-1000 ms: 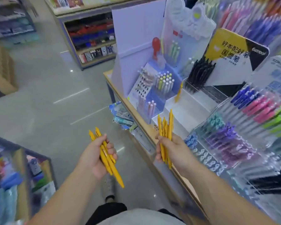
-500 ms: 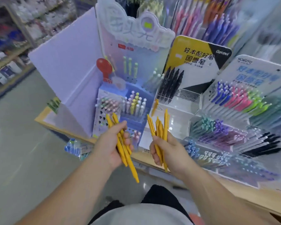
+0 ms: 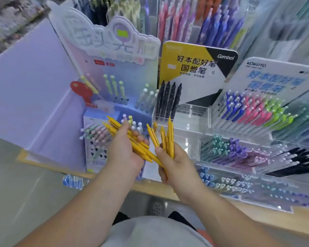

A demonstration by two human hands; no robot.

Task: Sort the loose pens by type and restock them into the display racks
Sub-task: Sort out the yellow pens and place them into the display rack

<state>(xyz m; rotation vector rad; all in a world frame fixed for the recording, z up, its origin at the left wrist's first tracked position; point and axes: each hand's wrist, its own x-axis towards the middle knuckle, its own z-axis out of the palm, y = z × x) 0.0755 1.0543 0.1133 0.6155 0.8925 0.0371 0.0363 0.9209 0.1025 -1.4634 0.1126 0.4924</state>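
Left hand (image 3: 125, 154): fingers curled round a bundle of slanted yellow pens (image 3: 137, 146), clicker ends up and to the left, tips down and to the right. Right hand (image 3: 175, 164): closed round a second bundle, the upright yellow pens (image 3: 170, 136), which are fanned slightly apart above the fist. The two hands are held close together in front of the body; the lower tips of the slanted bundle reach just beside the right thumb, and contact there cannot be told. Directly behind the hands a clear rack (image 3: 191, 122) is seen on the worktop (image 3: 257, 213), with a row of black pens (image 3: 168, 100) standing at its back left under a yellow-and-black card (image 3: 189, 68) marked Gambol. To the right a Kokuyo rack (image 3: 268, 73) is stocked in tiers with blue, pink and green pens above, teal, purple and black ones below. To the left a lilac display (image 3: 114, 97) is filled with pastel pens, some capped with small round tops. Further racks of coloured pens are blurred behind.
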